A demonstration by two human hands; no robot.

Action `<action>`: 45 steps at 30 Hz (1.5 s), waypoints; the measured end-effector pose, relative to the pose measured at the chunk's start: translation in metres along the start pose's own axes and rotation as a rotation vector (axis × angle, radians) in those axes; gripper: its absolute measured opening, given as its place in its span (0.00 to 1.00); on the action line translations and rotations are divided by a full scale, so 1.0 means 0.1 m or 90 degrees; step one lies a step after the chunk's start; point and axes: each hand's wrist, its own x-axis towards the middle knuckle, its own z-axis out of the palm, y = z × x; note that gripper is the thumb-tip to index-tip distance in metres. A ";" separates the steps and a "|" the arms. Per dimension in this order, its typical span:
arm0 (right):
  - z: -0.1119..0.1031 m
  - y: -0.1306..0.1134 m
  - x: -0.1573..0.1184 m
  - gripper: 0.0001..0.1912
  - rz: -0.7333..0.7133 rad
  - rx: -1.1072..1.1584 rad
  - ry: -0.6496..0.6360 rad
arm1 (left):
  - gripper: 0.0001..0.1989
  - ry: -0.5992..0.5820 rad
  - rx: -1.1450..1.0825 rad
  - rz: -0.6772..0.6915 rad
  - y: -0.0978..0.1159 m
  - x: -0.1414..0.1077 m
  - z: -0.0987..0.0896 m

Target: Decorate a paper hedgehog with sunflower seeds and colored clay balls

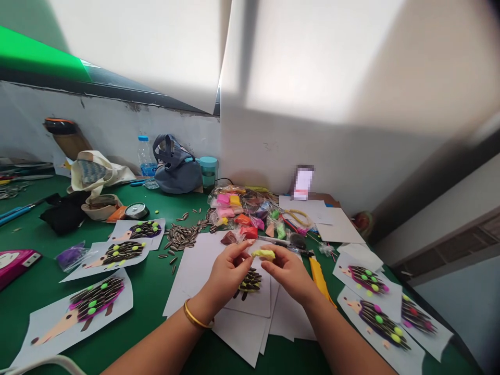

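Observation:
A lump of yellow modelling clay (pixel 265 254) is pinched between the thumb and fingers of my right hand (pixel 288 270). My left hand (pixel 231 268) is closed at the lump's left end, thumb and fingertips on the clay. Below both hands, a hedgehog picture (pixel 250 284) made with striped sunflower seeds lies on white paper (pixel 260 307), partly covered by my left hand. Loose sunflower seeds (pixel 183 237) are heaped to the left of the paper. Just beyond my fingers lie small bags of coloured clay (pixel 246 220).
Finished-looking hedgehog pictures lie at left (pixel 94 307) and right (pixel 371 317). A yellow utility knife (pixel 320 278) is beside my right wrist. Scissors (pixel 299 217) rest on papers behind. A blue bag (pixel 177 169), a water bottle (pixel 145 161) and a phone (pixel 303 182) stand along the wall.

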 end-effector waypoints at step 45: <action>-0.02 -0.07 0.01 0.14 0.012 -0.009 -0.062 | 0.10 -0.052 0.004 0.078 0.06 0.01 -0.04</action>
